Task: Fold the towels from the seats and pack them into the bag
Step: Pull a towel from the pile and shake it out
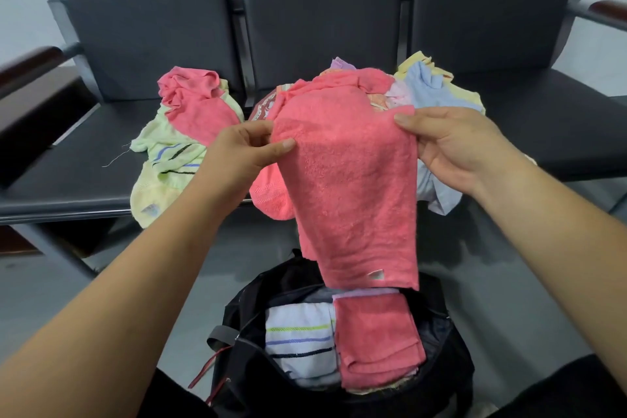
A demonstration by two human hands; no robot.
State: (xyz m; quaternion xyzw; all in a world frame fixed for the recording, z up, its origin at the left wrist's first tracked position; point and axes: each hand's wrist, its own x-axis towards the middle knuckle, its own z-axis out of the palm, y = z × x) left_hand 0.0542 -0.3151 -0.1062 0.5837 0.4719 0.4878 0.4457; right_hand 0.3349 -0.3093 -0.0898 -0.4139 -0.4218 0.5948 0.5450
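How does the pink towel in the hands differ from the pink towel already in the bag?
The held pink towel hangs unfolded, pinched by left hand and right hand; the packed pink towel lies folded flat in the black bag. The held one looks larger and rumpled, the packed one compact and rectangular. Both are pink terry.

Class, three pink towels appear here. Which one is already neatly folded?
The folded pink towel in the black bag, beside the striped towel. The held pink towel hangs open; the crumpled pink towel lies on the left seat.
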